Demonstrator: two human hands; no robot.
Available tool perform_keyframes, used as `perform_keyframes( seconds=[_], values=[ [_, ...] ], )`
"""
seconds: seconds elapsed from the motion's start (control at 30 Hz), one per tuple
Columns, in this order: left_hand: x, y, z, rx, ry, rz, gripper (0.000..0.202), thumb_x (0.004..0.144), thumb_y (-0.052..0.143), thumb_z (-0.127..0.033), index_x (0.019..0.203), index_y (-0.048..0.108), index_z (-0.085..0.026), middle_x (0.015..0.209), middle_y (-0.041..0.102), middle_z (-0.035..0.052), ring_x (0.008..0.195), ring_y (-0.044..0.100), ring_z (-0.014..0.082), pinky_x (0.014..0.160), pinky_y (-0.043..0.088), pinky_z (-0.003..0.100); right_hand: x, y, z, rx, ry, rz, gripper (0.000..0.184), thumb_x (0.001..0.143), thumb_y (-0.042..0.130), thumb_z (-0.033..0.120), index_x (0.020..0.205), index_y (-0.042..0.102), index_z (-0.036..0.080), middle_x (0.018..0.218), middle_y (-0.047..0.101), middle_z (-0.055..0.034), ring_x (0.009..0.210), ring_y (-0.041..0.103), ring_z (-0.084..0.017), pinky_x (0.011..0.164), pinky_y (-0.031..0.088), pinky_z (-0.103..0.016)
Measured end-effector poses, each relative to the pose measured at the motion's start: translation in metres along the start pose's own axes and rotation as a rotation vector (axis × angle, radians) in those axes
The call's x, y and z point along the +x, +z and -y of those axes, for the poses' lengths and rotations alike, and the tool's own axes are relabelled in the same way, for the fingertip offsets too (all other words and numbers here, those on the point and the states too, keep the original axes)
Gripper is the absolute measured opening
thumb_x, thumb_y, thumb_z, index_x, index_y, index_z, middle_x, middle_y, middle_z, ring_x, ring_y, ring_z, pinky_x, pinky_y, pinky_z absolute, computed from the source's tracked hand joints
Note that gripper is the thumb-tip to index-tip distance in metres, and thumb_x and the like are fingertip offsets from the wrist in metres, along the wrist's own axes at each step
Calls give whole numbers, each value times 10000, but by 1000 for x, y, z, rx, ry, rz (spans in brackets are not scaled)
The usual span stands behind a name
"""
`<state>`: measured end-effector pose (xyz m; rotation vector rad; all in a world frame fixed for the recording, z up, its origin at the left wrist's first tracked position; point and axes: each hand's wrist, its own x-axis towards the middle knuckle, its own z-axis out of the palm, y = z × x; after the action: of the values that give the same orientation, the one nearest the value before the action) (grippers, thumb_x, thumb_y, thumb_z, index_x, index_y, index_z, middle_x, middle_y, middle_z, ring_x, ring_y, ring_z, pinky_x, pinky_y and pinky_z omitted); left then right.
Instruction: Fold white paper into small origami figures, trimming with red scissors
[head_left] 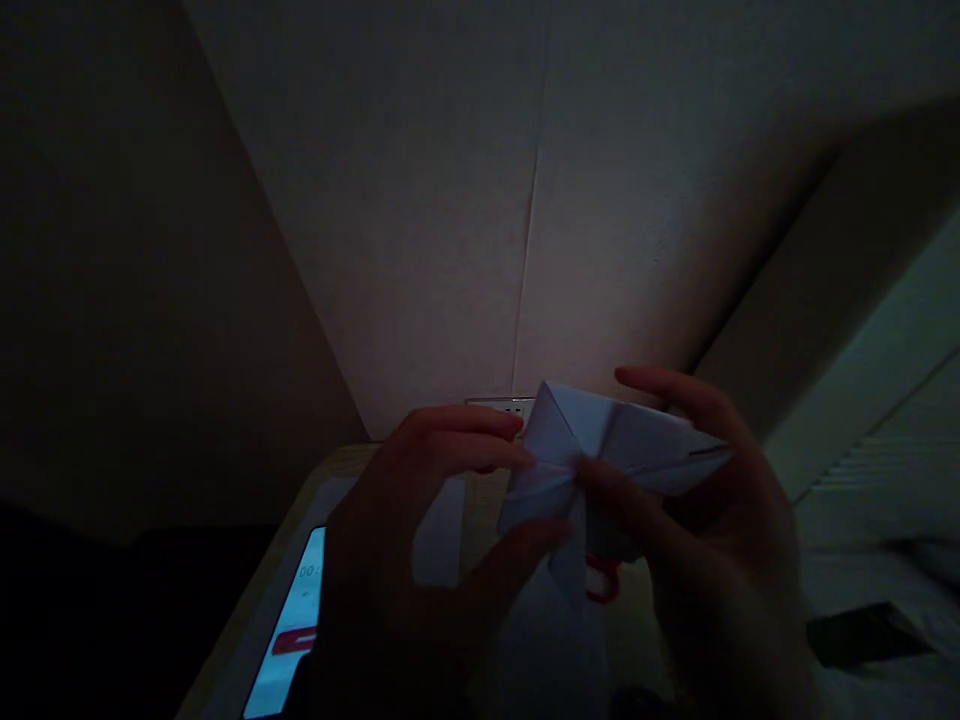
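In dim light I hold a folded piece of white paper point(600, 440) above a small table. My left hand point(420, 540) pinches its left part between fingers and thumb. My right hand point(705, 520) grips its right part, fingers curled over the top edge and thumb pressed on the middle fold. The paper shows several creases and a point hanging down at the bottom.
A lit phone screen point(289, 630) lies on the wooden table point(352, 462) at lower left. A red loop, perhaps a scissor handle point(602, 582), shows under the paper. A white sheet point(442, 530) lies on the table. Walls meet behind; bedding point(870, 560) lies at right.
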<state>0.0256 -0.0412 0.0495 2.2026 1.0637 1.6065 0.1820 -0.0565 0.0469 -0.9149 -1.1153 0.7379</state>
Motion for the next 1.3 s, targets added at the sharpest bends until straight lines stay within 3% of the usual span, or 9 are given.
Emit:
perform_keyframes(
  seconds=[0.13, 0.37, 0.5, 0.77, 0.97, 1.17, 1.3],
  values=[
    [-1, 2, -5, -29, -97, -64, 120, 744, 744, -177, 766, 671, -271, 863, 722, -55, 742, 661, 125, 757, 559, 242, 1, 0, 0, -18, -21, 10, 400, 748, 776, 176, 1085, 631, 335, 606, 591, 65, 399, 505, -96, 293, 419, -194],
    [0, 13, -17, -387, -336, -209, 215, 689, 714, -76, 598, 629, -251, 718, 706, -67, 637, 647, 104, 617, 545, 202, 0, -2, 3, -24, -49, 40, 414, 784, 756, 180, 1119, 617, 378, 727, 661, 44, 394, 524, -97, 286, 443, -219],
    [1, 16, -18, -465, -433, -244, 237, 663, 708, -52, 555, 619, -243, 673, 702, -74, 617, 653, 92, 584, 538, 171, 0, -2, 3, -41, -54, 39, 430, 783, 754, 172, 1133, 610, 376, 726, 655, 44, 396, 531, -99, 288, 460, -216],
    [0, 18, -21, -422, -336, -222, 210, 730, 694, -73, 625, 638, -246, 796, 750, -63, 703, 691, 102, 649, 574, 193, 0, -2, 4, -73, -43, 51, 425, 782, 765, 185, 1135, 612, 365, 736, 650, 46, 423, 535, -91, 308, 469, -188],
    [-1, 22, -22, -409, -399, -282, 241, 699, 702, -74, 588, 592, -257, 713, 750, -73, 637, 704, 123, 589, 591, 217, -1, -2, 5, -62, -25, 31, 441, 766, 767, 168, 1126, 617, 375, 659, 615, 65, 405, 530, -101, 310, 465, -196],
    [-4, 25, -20, -342, -361, -292, 216, 711, 711, -98, 594, 629, -260, 713, 753, -83, 643, 702, 109, 631, 590, 205, 0, -4, 4, -52, -24, 73, 437, 774, 763, 186, 1129, 602, 383, 691, 641, 73, 414, 546, -105, 314, 471, -195],
    [-4, 27, -22, -459, -421, -305, 237, 689, 712, -73, 579, 619, -261, 726, 762, -78, 653, 720, 118, 600, 607, 195, 0, -2, 5, -48, -29, 31, 425, 769, 761, 162, 1113, 608, 359, 660, 614, 79, 406, 535, -96, 307, 453, -184]
  ],
)
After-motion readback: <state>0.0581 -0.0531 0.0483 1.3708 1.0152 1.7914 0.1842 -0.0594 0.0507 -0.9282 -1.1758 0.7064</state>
